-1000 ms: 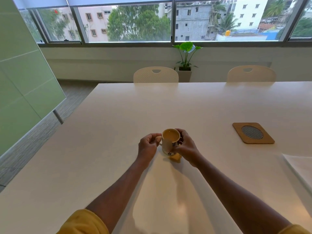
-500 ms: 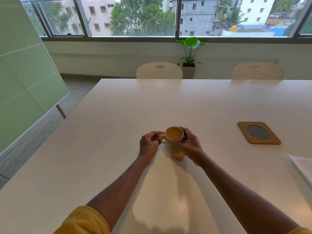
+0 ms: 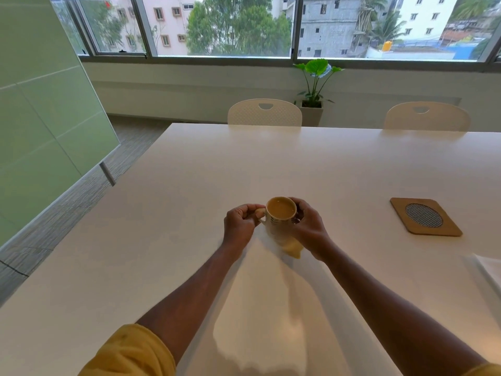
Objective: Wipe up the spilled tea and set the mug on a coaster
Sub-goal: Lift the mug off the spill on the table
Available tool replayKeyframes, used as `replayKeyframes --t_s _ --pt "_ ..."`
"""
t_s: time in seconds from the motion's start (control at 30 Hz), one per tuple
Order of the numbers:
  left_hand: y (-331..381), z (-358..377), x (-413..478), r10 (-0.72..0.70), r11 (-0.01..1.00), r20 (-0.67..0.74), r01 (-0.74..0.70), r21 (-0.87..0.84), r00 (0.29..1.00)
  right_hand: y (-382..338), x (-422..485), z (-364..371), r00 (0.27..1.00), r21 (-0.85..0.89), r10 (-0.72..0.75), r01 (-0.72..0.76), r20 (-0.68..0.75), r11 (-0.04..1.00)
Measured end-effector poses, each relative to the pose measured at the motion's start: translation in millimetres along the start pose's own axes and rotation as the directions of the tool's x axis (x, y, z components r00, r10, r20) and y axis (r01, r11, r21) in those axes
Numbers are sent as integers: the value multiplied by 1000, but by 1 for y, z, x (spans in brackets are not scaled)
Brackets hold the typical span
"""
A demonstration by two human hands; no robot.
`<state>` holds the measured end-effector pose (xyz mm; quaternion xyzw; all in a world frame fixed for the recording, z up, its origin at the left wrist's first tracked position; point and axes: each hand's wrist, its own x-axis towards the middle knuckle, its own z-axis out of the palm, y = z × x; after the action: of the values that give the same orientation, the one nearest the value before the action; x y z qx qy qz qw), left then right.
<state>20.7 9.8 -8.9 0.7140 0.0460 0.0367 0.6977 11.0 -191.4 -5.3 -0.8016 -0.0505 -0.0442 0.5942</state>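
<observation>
A cream mug [image 3: 279, 219] with dark dots, filled with milky tea, is at the middle of the white table [image 3: 339, 164]. My left hand [image 3: 240, 225] pinches its handle on the left side. My right hand [image 3: 307, 227] curls round the mug's right side. A small yellowish puddle of spilled tea [image 3: 292, 248] lies on the table just in front of the mug. A square cork coaster [image 3: 425, 216] with a round mesh centre lies well to the right of the mug.
A white cloth or paper [image 3: 488, 270] lies at the right edge of the table. Two white chairs [image 3: 264, 113] [image 3: 427, 116] stand at the far side. A potted plant [image 3: 314, 88] is below the windows, and a green glass partition [image 3: 40, 118] is on the left.
Both hands keep their hold on the mug. The mug looks slightly raised, showing more of the puddle beneath it. The view has shifted a little.
</observation>
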Motion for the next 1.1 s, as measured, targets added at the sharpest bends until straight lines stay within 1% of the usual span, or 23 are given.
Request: replayKeyframes --t_s 0.23,0.6,0.77,1.1 --pt "14 -14 1 13 1000 -29 -14 -25 999 -17 9 9 999 -11 -36 36 7 999" --pt "17 -31 -6 9 1000 -61 -10 -10 998 -26 6 25 999 -30 -48 49 26 998" --pt "19 -39 -6 6 999 -89 -9 -36 996 -35 9 32 998 -26 -54 54 35 998" --pt "25 -76 0 17 1000 -151 -16 12 988 -48 24 67 995 -14 -59 60 83 998"
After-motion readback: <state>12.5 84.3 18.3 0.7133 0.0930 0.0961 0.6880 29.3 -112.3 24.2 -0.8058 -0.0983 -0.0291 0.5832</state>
